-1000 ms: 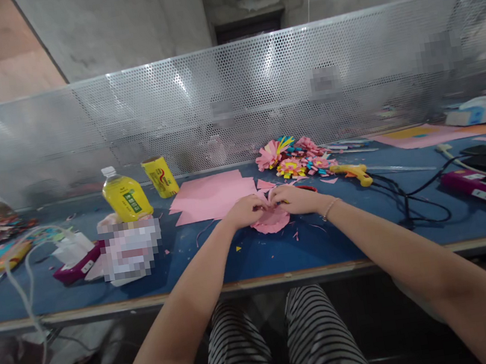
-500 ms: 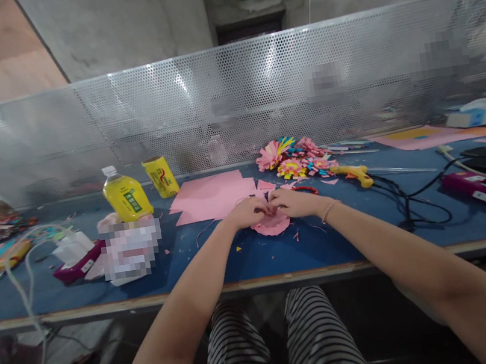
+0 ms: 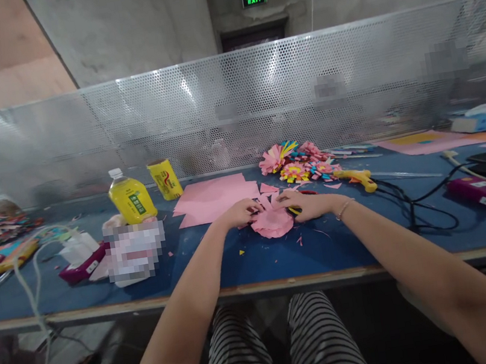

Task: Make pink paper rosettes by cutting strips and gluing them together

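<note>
We are bringing both hands together over a round pink pleated paper piece (image 3: 272,224), which is lying on the blue-topped bench (image 3: 326,248) straight in front of us, near its middle. The fingers of our left hand (image 3: 241,212) are curling shut on the piece's upper left edge. Those of our right hand (image 3: 306,204) are pinching its upper right edge, so the two hands are almost touching above it.

Judging by what is lying about, we are somewhere midway. A heap of finished multicoloured paper flowers (image 3: 297,161) is resting behind our right hand, while flat pink paper sheets (image 3: 215,197) are lying uncut behind our left. The piece in our fingers is looking plainer than the finished ones.

Between the piece and the bench's front edge we are finding open room, with only small scraps lying there. On the right, a yellow glue gun (image 3: 355,176) and a looping black cable (image 3: 415,208) are crowding in near our wrist. On the left, a yellow drink bottle (image 3: 131,198) and a yellow can (image 3: 164,178) are standing well apart from us. A perforated metal screen (image 3: 258,100) is closing off the back.
</note>
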### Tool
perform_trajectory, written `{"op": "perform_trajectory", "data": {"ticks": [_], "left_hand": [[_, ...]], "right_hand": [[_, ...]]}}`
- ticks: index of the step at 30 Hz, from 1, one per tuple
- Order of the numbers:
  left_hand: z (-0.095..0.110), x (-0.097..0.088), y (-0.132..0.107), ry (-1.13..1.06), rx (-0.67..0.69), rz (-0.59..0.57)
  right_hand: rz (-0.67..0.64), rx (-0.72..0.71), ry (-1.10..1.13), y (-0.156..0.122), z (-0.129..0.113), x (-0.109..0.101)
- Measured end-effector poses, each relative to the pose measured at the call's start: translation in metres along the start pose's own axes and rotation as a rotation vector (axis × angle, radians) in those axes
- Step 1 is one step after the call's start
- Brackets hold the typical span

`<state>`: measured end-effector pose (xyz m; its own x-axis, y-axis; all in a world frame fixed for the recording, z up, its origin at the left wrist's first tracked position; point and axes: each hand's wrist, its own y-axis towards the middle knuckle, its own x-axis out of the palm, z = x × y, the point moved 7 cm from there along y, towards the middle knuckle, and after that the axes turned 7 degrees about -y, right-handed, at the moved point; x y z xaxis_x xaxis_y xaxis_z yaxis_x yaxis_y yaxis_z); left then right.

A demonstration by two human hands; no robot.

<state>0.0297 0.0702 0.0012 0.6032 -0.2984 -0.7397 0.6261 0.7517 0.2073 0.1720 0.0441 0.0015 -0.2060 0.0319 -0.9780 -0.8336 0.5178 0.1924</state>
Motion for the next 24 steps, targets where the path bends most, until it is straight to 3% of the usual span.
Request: {"op": "perform_trajectory", "data": {"ticks": [4, 8, 11, 14, 17, 20, 24], "left_hand": [[0.004, 0.001, 0.000, -0.159, -0.014, -0.008], [-0.005, -0.010, 0.000, -0.451, -0.153, 0.168], [-0.016, -0.013, -0.002, -0.795, -0.308, 0.299], [-0.012, -0.015, -0.003, -1.025, -0.315, 0.340], [-0.003, -0.020, -0.005, -1.069, -0.227, 0.369], [0.003, -0.022, -0.007, -1.053, -0.155, 0.379], [-0.002, -0.021, -0.009, -1.131, -0.216, 0.418]], "right_hand": [[0.080, -0.017, 0.068, 0.006, -0.005, -0.003], [0.239, 0.135, 0.292, 0.007, 0.006, -0.014], [0.343, 0.315, 0.653, 0.005, 0.018, -0.013], [0.391, 0.463, 1.093, 0.006, 0.021, -0.004], [0.417, 0.575, 1.370, 0.009, 0.016, 0.005], [0.399, 0.643, 1.507, 0.014, 0.010, 0.012], [0.330, 0.668, 1.625, 0.016, 0.006, 0.015]]}}
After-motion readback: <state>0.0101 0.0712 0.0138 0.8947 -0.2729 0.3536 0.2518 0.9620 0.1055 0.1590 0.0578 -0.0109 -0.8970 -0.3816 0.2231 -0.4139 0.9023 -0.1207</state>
